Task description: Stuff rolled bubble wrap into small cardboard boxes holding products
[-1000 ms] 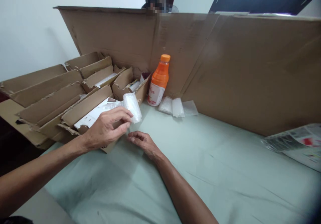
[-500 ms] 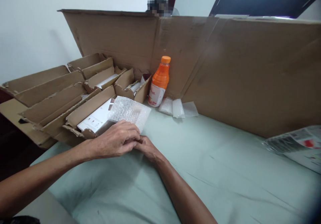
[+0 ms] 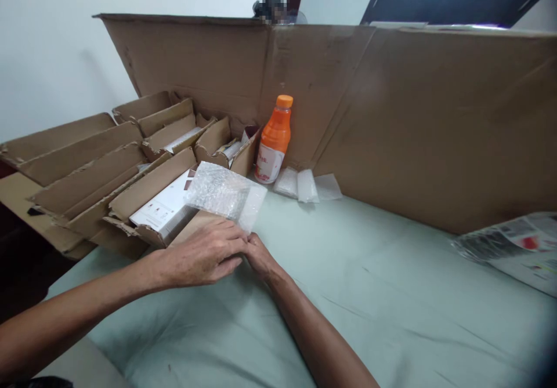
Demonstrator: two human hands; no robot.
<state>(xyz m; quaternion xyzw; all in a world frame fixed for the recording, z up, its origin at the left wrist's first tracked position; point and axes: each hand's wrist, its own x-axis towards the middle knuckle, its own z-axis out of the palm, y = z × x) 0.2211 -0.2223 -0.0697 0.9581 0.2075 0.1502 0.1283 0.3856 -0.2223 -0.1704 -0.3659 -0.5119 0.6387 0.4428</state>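
A clear piece of bubble wrap (image 3: 224,191) extends away from my hands, partly over the near cardboard tray. My left hand (image 3: 211,254) is closed, its fingers curled at the wrap's near edge. Pressed against those fingertips, my right hand (image 3: 260,256) pinches near the same corner; its fingertips are mostly hidden behind the left. Just left of the wrap, a white printed box (image 3: 162,205) lies in the near cardboard tray (image 3: 150,188).
Several open cardboard trays (image 3: 82,144) stand at the left. An orange bottle (image 3: 275,138) is beside folded bubble-wrap pieces (image 3: 307,185) at the tall cardboard panel (image 3: 413,127). A plastic-wrapped pack (image 3: 517,249) lies right on the green cloth (image 3: 369,283). A person's blurred head shows behind the panel.
The bubble wrap has shifted and tilted slightly, its right corner now farther right. My left hand has moved a little lower, uncovering more of the tray's side. The view has shifted slightly.
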